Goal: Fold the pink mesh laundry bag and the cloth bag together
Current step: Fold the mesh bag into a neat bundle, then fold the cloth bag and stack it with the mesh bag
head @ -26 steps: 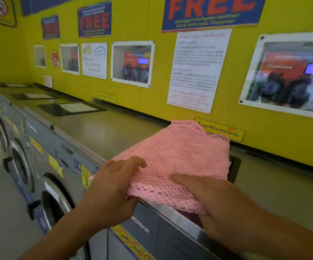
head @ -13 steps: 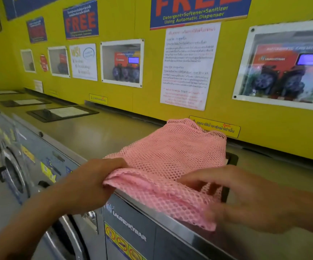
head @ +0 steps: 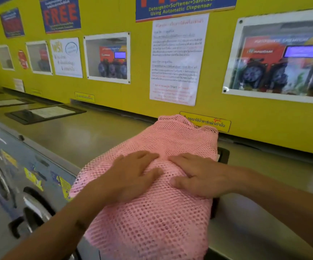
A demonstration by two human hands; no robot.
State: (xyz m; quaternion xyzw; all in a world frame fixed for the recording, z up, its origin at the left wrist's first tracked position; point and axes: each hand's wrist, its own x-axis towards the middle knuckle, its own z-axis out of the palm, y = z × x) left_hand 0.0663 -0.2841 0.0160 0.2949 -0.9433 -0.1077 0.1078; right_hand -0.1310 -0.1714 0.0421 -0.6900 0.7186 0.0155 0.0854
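The pink mesh laundry bag lies spread over the top of a washing machine, its near end hanging past the front edge. My left hand and my right hand rest flat on its middle, palms down, fingers slightly apart, fingertips almost touching. Neither hand grips anything. The cloth bag is not visible; I cannot tell whether it lies under the mesh.
The steel machine top runs left along a yellow wall covered with posters. Black detergent lids sit on the tops to the left. Round washer doors face out below the front edge at left.
Both hands let go of the near edge they were lifting and folding. The bag now lies flatter and longer toward me, with both palms pressed on top.
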